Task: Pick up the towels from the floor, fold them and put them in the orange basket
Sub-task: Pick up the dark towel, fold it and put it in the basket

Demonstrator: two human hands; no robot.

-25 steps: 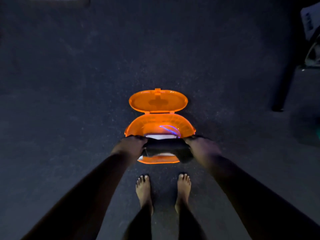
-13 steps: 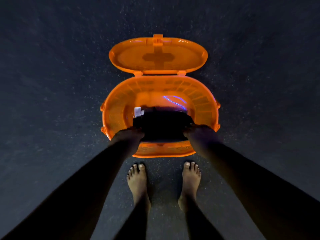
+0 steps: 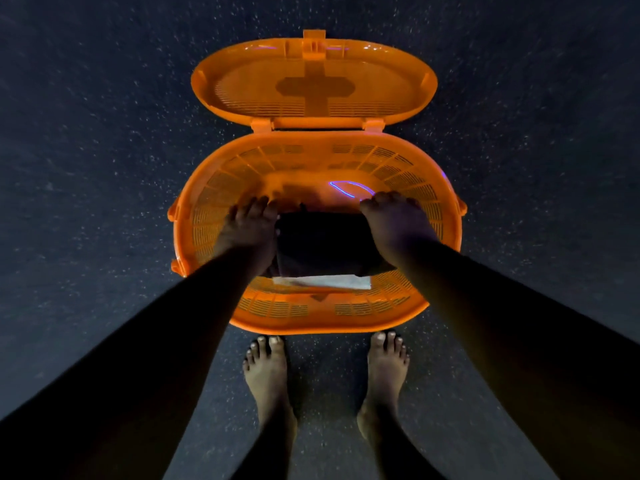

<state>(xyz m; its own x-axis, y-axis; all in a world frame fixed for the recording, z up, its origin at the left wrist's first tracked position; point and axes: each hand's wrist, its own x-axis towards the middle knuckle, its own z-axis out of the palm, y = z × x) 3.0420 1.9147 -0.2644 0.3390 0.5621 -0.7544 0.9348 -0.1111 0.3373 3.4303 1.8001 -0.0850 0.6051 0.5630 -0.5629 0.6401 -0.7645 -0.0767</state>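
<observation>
Placement step: left hand [image 3: 249, 226] and right hand [image 3: 394, 226] clasp the folded dark towel [image 3: 322, 244] inside the orange basket [image 3: 214, 188]; next, I reckon, release it flat.

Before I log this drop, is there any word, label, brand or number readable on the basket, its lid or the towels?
None.
The orange basket and its open lid show no lettering; the lid carries only a plain moulded cross shape.
The dark folded towel and the white towel beneath it show no tag or print.
</observation>
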